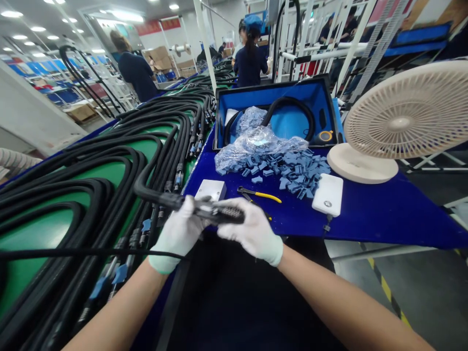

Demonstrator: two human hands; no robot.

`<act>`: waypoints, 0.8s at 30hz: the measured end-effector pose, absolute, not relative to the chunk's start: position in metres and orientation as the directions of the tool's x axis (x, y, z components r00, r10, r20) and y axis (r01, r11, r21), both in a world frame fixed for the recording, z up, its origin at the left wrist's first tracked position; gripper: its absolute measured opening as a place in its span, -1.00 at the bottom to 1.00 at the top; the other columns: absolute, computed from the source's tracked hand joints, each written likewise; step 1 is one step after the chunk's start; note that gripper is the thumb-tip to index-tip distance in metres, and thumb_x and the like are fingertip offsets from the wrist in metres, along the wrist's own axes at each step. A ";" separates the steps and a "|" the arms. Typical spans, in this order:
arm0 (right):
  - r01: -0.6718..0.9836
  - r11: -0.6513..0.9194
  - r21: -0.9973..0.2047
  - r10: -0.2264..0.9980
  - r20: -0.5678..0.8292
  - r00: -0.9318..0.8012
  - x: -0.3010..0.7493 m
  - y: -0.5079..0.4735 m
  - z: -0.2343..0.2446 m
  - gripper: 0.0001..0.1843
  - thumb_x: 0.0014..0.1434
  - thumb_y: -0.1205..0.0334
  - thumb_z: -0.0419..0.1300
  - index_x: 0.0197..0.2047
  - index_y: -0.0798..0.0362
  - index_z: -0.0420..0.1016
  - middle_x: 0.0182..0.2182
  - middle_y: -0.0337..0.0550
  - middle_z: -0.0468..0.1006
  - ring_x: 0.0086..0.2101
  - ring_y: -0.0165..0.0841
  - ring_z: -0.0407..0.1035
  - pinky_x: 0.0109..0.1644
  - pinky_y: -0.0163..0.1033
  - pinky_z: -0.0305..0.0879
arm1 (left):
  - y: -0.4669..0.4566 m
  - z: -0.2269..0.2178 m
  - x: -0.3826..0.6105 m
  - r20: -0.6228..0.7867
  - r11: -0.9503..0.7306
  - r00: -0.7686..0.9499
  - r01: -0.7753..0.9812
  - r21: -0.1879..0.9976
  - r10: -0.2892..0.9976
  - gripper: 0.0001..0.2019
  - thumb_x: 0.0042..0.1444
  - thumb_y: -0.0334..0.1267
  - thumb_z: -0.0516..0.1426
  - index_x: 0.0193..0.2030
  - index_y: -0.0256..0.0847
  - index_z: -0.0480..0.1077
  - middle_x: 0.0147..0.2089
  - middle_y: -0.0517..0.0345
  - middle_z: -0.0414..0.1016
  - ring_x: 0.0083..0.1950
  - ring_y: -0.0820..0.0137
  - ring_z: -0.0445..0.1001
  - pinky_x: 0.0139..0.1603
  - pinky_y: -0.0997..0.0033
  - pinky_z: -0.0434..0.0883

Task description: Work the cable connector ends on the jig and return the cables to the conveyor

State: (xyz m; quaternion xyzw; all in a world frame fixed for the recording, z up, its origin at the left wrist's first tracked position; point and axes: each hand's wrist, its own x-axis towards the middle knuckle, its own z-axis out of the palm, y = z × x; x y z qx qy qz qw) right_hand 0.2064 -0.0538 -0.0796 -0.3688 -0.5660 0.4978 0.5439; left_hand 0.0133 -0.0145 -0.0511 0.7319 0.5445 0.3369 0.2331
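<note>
Both of my hands wear white gloves and grip the end of a thick black hose (161, 196). My left hand (181, 229) wraps round it just behind the fitting. My right hand (252, 231) closes on the dark ribbed end piece (231, 214), which points right. From there the hose bends back over the other hoses on the left. Just beyond my hands are a white block (211, 189) and yellow-handled pliers (266, 196), partly covered by my right hand. Small blue plastic clips (292, 170) lie heaped farther back, partly under a clear plastic bag (252, 144).
Rows of black hoses (124, 161) fill the green surface at left. At the back stands a blue bin (292, 92) with a coiled hose. On the right are a fan (402, 122) and a white device with a cable (328, 195). People (250, 58) work beyond.
</note>
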 end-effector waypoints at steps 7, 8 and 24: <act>0.967 0.070 -0.246 0.996 0.066 -0.055 0.275 0.036 -0.086 -0.63 0.32 0.20 0.14 0.13 0.06 0.56 0.16 0.17 0.49 0.14 -0.04 0.39 0.21 0.00 0.31 | 0.035 -0.022 -0.010 0.107 -0.083 0.044 -0.374 0.924 0.993 -0.89 0.21 -0.31 0.24 -0.14 -0.24 0.44 -0.51 0.32 0.23 -0.56 0.59 0.21 -0.52 0.60 0.31; 0.981 0.040 -0.191 0.999 0.018 -0.037 0.283 0.050 -0.089 -0.64 0.30 0.20 0.15 0.08 0.11 0.59 0.07 0.22 0.55 0.08 0.00 0.45 0.16 0.02 0.35 | 0.044 -0.018 -0.009 0.163 -0.139 0.045 -0.331 0.933 0.986 -0.86 0.19 -0.28 0.26 -0.14 -0.24 0.44 -0.54 0.35 0.18 -0.59 0.60 0.16 -0.55 0.60 0.26; 0.682 0.373 -0.629 0.913 0.117 -0.391 0.257 0.064 -0.062 -0.66 0.16 0.17 0.23 -0.03 0.03 0.68 -0.19 -0.15 0.67 -0.26 -0.30 0.51 -0.13 -0.30 0.34 | 0.097 -0.043 0.012 0.363 -0.364 0.032 0.127 0.923 0.931 -0.75 0.11 -0.21 0.25 -0.10 -0.27 0.45 -0.61 0.32 0.25 -0.61 0.50 0.20 -0.55 0.43 0.23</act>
